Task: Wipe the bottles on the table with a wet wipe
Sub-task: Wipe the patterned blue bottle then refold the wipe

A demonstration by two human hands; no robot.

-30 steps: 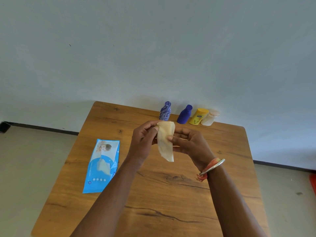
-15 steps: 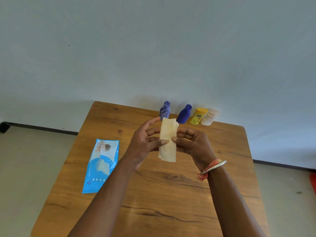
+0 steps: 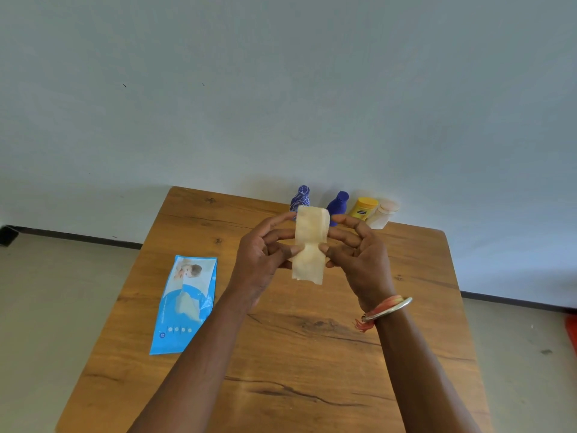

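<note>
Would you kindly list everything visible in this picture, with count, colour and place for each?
table: one, brown wood, centre, against the wall
bottles: four in a row at the far edge: patterned blue bottle, plain blue bottle, yellow bottle, white bottle
wipes pack: one, light blue, lying flat on the table's left side
wet wipe: one, cream, folded in a strip, held above the table
wall: pale grey, behind the table
floor: beige, on both sides
bangle: one, metal with orange thread, right wrist
left hand: pinching the wipe's left edge
right hand: pinching its right edge
</note>
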